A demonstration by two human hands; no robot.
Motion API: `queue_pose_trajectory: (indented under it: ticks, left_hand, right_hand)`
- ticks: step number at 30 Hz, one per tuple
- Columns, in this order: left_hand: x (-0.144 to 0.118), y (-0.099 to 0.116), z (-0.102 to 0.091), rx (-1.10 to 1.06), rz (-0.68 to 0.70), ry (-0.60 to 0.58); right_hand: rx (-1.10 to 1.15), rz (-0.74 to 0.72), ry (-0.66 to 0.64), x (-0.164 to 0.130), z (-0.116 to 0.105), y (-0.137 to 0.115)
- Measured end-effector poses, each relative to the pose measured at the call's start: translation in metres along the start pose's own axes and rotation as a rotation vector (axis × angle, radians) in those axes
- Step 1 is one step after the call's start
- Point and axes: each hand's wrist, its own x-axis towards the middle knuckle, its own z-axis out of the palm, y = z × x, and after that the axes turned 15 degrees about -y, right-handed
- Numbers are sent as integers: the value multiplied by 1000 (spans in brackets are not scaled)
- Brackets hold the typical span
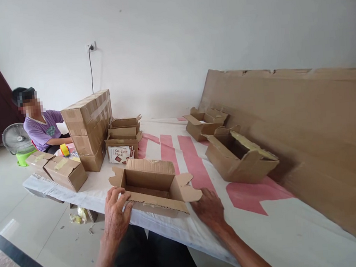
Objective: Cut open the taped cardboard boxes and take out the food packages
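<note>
An open cardboard box (151, 185) with its flaps up sits at the table's near edge, and its inside looks bare. My left hand (116, 211) grips the box's front left corner, fingers bent over the front flap. Around the right end is my right hand (210, 207), closed at the side flap, with its fingertips partly hidden behind the cardboard. Just beyond the box, printed "Su-per Meal" packets (120, 154) lean against another open box (125, 142).
Taped boxes (87, 129) are stacked at the left, with closed boxes (63, 170) before them. A person in purple (45, 128) sits behind, near a yellow tape roll (64, 150). Two open boxes (239, 161) stand right, beside a large cardboard sheet (309, 138).
</note>
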Motion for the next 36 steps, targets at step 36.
queue_pose_trajectory:
  ticks: [36]
  left_hand:
    - [21, -25, 33, -399, -224, -65]
  right_hand:
    - [21, -56, 19, -2, -1, 1]
